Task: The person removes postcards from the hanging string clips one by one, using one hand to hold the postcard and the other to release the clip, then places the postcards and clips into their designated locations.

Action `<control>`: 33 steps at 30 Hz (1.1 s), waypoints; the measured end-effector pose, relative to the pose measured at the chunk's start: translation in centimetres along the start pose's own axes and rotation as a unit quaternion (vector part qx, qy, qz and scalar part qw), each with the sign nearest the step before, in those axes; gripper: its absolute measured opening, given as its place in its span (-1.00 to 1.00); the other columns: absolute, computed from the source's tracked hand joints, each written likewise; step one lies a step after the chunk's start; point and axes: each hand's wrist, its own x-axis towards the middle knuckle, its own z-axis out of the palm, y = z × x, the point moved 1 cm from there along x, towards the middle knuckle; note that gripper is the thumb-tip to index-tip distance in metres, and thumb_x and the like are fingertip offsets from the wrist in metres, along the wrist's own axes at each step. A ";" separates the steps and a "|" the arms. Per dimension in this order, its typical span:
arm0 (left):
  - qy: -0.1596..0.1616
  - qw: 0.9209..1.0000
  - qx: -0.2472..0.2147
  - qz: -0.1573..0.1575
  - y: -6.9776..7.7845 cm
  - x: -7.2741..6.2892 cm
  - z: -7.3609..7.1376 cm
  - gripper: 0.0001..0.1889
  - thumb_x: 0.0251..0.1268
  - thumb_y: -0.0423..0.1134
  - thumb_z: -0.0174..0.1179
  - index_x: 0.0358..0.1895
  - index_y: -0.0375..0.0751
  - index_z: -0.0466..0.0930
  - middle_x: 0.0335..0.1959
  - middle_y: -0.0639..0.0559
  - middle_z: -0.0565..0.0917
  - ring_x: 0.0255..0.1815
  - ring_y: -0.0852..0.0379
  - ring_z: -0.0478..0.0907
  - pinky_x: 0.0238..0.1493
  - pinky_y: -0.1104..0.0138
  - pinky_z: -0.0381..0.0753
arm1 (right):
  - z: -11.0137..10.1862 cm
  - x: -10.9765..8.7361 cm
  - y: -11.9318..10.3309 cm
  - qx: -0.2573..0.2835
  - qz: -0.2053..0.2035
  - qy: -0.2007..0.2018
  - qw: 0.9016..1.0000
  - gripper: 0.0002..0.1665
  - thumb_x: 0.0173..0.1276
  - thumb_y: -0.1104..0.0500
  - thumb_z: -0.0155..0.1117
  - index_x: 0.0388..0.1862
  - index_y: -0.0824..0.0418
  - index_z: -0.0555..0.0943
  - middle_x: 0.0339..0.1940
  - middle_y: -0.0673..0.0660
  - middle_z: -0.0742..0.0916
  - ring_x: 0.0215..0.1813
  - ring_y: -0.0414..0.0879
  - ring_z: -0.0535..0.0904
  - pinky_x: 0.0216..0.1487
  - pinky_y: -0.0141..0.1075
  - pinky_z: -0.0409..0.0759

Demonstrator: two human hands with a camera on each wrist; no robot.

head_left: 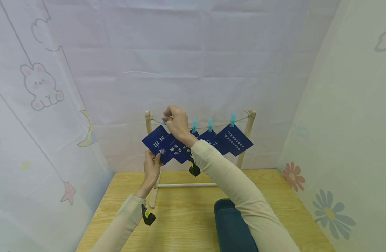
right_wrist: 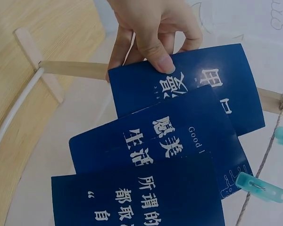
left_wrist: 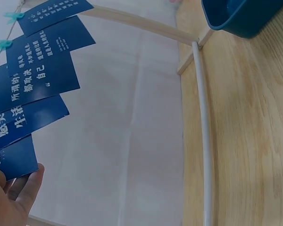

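Several blue cards with white writing hang in an overlapping row from a string [head_left: 222, 125]. My left hand [head_left: 152, 165] pinches the lower edge of the leftmost card [head_left: 154, 139]; the right wrist view shows its thumb flat on the face of this card [right_wrist: 245, 94]. Up at the string, my right hand [head_left: 178, 120] pinches a light-blue clothespin [head_left: 164, 118] above that card's top corner. Beside it, a second clothespin [right_wrist: 260, 187] grips the neighbouring card [right_wrist: 203, 127]. The right forearm hides part of the middle cards in the head view.
Wooden posts [head_left: 249, 126] hold the string at both ends, joined low down by a white rod [head_left: 186, 184]. A dark teal tray [head_left: 232, 227] stands on the wooden table [head_left: 180, 217] at front right, partly under my right forearm. Patterned cloth walls surround the table.
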 end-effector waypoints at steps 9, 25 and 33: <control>0.017 1.000 0.004 -0.015 -1.0 -0.8 -0.9 -0.80 0.55 -0.45 -0.06 0.07 -0.47 0.22 -0.04 -0.54 0.60 -0.14 -0.36 0.66 -0.30 0.23 0.76 | -0.2 -1.1 -0.3 0.006 -0.035 -0.014 0.999 -0.75 0.21 0.56 0.25 -0.20 0.32 0.58 -0.15 0.17 0.70 -0.07 0.00 0.61 -0.06 -0.28 0.61; 0.015 0.999 0.027 -0.020 -1.7 -1.8 -1.9 -0.81 0.52 -0.49 -0.05 0.06 -0.48 0.22 -0.08 -0.57 0.59 -0.20 -0.39 0.66 -0.37 0.28 0.74 | -0.4 -5.1 0.7 0.038 -0.061 -0.047 0.996 -0.72 0.24 0.52 0.33 -0.11 0.32 0.55 -0.14 0.20 0.66 -0.06 0.04 0.58 -0.11 -0.25 0.62; 0.017 0.999 0.030 -0.028 -2.3 -2.1 -2.2 -0.81 0.52 -0.49 -0.05 0.05 -0.50 0.22 -0.09 -0.55 0.59 -0.19 -0.38 0.65 -0.38 0.25 0.75 | -1.3 -7.5 2.2 0.050 -0.035 -0.094 0.994 -0.69 0.23 0.55 0.31 -0.05 0.40 0.55 -0.12 0.24 0.65 -0.06 0.08 0.61 -0.13 -0.28 0.64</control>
